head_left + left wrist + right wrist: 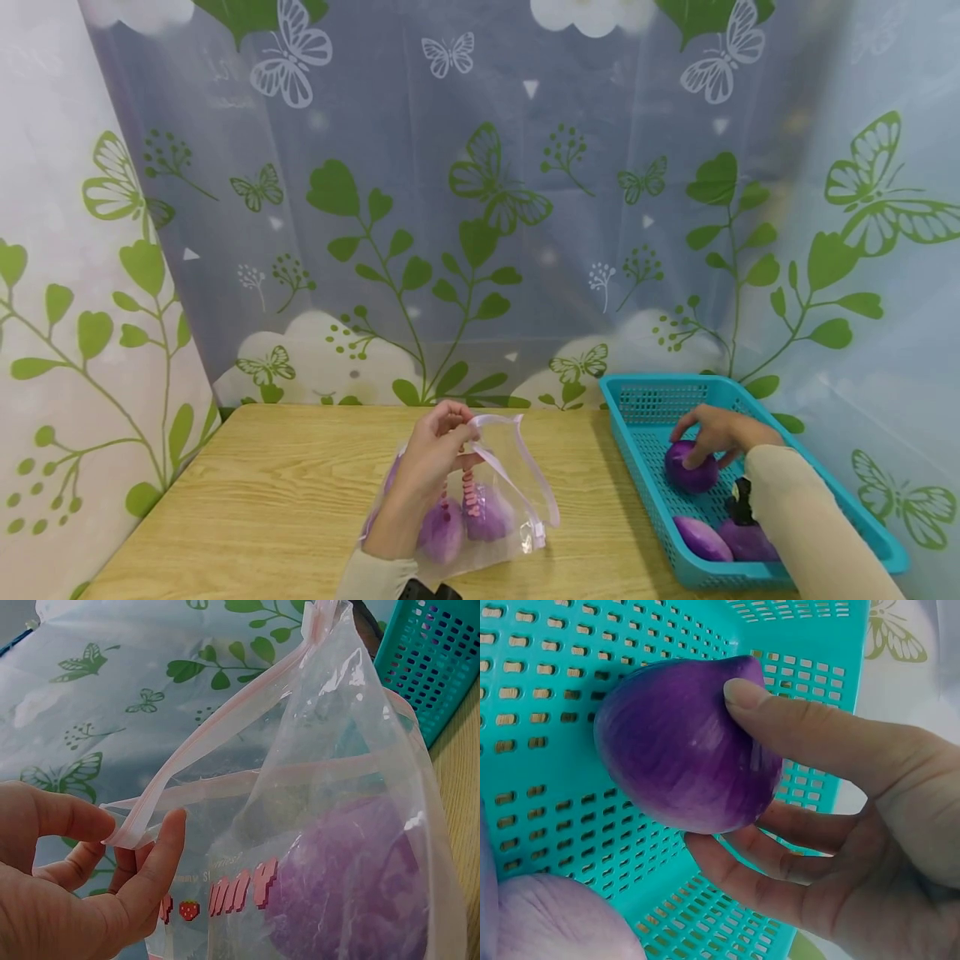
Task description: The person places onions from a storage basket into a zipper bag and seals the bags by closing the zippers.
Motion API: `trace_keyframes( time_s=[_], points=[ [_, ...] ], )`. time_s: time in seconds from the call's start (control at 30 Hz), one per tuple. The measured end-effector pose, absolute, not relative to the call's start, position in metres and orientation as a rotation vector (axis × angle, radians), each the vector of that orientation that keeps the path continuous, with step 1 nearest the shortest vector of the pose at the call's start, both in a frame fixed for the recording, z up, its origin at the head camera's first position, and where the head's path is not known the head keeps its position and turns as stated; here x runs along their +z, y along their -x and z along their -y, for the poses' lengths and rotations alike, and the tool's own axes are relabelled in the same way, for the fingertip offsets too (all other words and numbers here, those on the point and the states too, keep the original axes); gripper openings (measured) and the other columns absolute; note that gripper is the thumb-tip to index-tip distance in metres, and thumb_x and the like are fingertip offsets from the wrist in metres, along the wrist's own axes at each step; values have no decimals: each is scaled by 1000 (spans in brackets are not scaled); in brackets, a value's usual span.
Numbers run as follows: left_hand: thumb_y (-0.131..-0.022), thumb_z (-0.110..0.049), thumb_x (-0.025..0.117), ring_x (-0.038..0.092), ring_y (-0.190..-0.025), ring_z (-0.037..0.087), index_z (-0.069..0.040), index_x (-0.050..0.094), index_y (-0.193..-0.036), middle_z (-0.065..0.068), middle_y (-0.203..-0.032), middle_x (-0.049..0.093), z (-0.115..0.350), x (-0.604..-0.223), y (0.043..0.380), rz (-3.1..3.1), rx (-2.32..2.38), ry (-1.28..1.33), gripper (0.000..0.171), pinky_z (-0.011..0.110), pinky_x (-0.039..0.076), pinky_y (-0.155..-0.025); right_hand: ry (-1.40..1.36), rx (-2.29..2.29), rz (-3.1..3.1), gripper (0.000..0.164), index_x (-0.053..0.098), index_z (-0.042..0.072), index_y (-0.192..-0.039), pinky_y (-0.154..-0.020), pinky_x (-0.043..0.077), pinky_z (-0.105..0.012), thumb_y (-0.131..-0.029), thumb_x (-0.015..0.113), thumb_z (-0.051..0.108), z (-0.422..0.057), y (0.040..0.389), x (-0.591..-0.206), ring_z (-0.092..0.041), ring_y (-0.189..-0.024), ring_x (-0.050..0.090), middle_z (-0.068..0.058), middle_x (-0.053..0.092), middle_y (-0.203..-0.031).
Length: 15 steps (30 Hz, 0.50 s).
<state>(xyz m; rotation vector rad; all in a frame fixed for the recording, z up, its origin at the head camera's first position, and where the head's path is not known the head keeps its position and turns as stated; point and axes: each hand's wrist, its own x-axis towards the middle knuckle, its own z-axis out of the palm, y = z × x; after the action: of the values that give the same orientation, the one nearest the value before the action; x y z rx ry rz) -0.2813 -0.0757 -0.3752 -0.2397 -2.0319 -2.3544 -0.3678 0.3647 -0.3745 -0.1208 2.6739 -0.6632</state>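
Observation:
My left hand point(426, 467) pinches one top edge of a clear zip bag point(300, 776) with a pink zip strip, and its mouth gapes toward the right. Inside the bag several purple onions point(487, 510) show through the plastic, partly behind pink lettering. On the right, my right hand point(723, 432) grips a shiny dark purple onion point(686, 750) within the turquoise basket point(647, 492), thumb near its pointed tip and fingers below. Two more purple pieces, a paler onion point(702, 537) and a darker one point(746, 540), lie at the basket's near end, the darker one partly covered by my forearm.
A wood-grain table point(247, 500) carries the bag and the basket, with a strip of tabletop between them. Behind and at both sides hangs a curtain point(390, 208) printed with butterflies and leaves. The basket's perforated walls rise around the onions.

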Motion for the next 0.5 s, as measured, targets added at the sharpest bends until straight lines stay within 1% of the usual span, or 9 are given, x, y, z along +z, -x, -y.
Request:
trace_keyframes(
  time_s=[0.2, 0.4, 0.5],
  points=[
    [-99, 0, 61, 60, -93, 21, -9, 60, -98, 6, -95, 56, 75, -376, 281, 2035, -2352, 239, 9, 32, 65, -75, 185, -640, -2676, 49, 67, 4, -130, -75, 64, -44, -84, 83, 8, -364, 369, -376, -27, -101, 65, -37, 48, -138],
    [-100, 1, 59, 60, -91, 19, -14, 59, -94, 5, -95, 56, 74, -376, 282, 2036, -2353, 237, 16, 30, 64, -73, 237, -623, -2687, 47, 68, 5, -128, -70, 65, -44, -83, 83, 6, -358, 368, -375, -35, -109, 63, -36, 53, -132],
    [-100, 1, 59, 60, -90, 18, -15, 59, -93, 5, -95, 56, 74, -377, 283, 2032, -2357, 230, 17, 29, 63, -72, 247, -626, -2688, 47, 69, 5, -128, -70, 65, -44, -83, 84, 6, -354, 368, -375, -35, -108, 64, -35, 54, -131]
  ],
)
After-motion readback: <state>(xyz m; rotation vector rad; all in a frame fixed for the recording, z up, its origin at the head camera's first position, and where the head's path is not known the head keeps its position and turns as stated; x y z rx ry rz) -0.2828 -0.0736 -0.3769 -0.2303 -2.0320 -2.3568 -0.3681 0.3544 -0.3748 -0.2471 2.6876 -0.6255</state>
